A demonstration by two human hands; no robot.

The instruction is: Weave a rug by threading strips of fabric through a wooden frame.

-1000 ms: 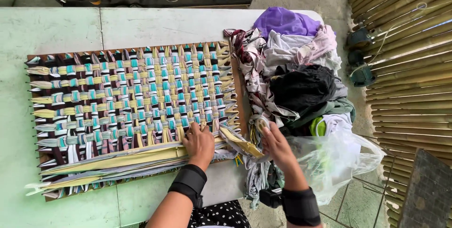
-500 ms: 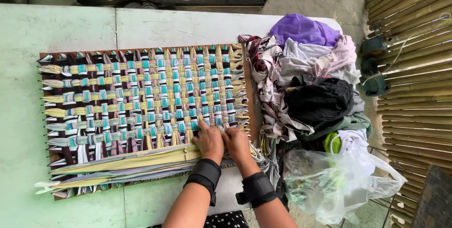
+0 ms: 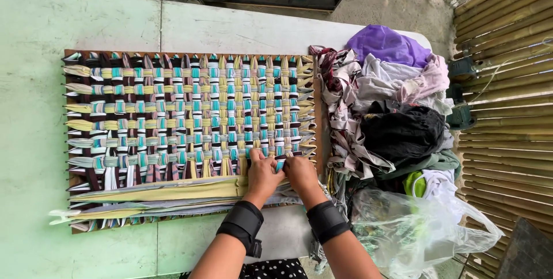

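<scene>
A wooden weaving frame (image 3: 320,140) lies flat on the pale green table (image 3: 34,42). It holds a mat (image 3: 190,117) woven of teal, yellow, white and dark cloth strips. My left hand (image 3: 262,175) and my right hand (image 3: 300,176) sit side by side at the mat's near right corner. Both pinch a teal strip (image 3: 280,165) between them at the lowest woven row. Loose yellow and grey strips (image 3: 161,193) lie along the near side of the frame, left of my hands. Black bands wrap both wrists.
A heap of cloth scraps (image 3: 391,112), purple, white, pink and black, lies right of the frame. A clear plastic bag (image 3: 415,227) sits at the near right. A bamboo fence (image 3: 507,83) runs along the right. Shoes and cables lie beyond the table's far edge.
My right hand came in from the scrap heap at the frame's right edge and joined my left hand on the mat. The view shifted slightly to the left.
</scene>
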